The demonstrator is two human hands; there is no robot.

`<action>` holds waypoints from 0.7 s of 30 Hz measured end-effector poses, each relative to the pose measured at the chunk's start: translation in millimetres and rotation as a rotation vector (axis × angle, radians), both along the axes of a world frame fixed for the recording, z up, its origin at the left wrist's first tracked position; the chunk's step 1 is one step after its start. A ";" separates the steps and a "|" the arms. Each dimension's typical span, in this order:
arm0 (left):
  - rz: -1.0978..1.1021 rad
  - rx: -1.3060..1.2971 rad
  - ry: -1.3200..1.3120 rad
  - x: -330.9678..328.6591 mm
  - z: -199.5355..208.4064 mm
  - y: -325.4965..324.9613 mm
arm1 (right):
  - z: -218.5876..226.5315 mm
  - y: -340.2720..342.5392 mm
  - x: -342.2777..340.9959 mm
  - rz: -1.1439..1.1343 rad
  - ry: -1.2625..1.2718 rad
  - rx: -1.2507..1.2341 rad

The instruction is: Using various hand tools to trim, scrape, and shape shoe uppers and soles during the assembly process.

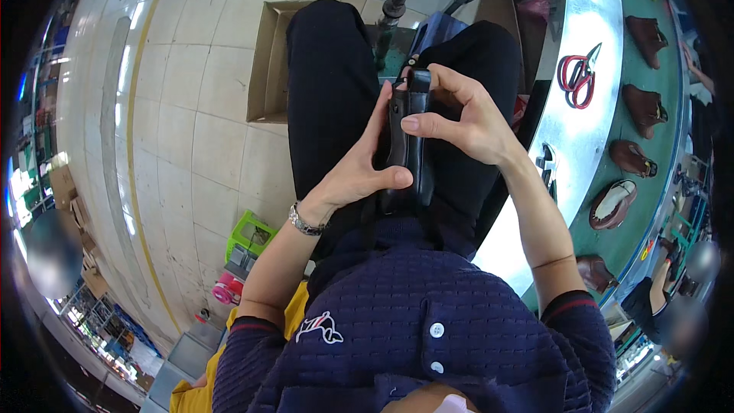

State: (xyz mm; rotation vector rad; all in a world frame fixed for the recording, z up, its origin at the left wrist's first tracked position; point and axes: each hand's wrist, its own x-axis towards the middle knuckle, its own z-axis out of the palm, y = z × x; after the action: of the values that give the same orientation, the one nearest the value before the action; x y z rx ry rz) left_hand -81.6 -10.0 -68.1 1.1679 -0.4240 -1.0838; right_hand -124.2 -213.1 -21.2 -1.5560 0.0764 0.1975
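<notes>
Above my lap, both hands hold a dark, glossy leather piece [415, 145], which looks like a shoe upper. My left hand [359, 159] grips its left side, with the thumb lying across the lower part and the fingers reaching up along the edge. On the other side, my right hand [468, 118] pinches it near the top. The right thumb presses on the near face while the index finger bends over the upper end. Some fingertips are hidden behind the leather.
To my right, a metal ledge [589, 23] carries red-handled scissors [579, 80]. Beyond it, a green conveyor belt [612, 99] bears several brown shoe uppers [646, 109]. A cardboard box [264, 76] and a dark upright metal tool [392, 15] stand past my knees. A green basket [251, 235] is at left.
</notes>
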 end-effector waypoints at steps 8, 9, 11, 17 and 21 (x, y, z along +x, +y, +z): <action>0.108 0.056 0.164 2.3 26.1 -20.7 | 37.2 2.8 8.8 -0.049 -0.089 -0.505; 0.118 0.052 0.185 7.7 31.1 -18.7 | 41.6 5.9 16.2 -0.023 -0.049 -0.540; 0.148 0.067 0.033 5.9 30.4 -6.4 | 41.4 23.6 20.2 -0.039 -0.058 -0.560; 0.082 0.163 -0.324 -19.5 26.8 -2.8 | 11.2 19.4 -4.7 -0.246 -0.043 -0.318; 0.061 0.241 -0.244 -31.5 32.2 23.2 | -37.1 31.9 -12.1 -0.322 -0.135 -0.103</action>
State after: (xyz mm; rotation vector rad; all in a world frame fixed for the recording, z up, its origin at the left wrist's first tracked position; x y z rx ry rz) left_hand -113.2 13.2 -35.9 1.5264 -0.4517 -0.9611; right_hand -136.3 -181.3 -58.4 -1.6316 0.2320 -0.1673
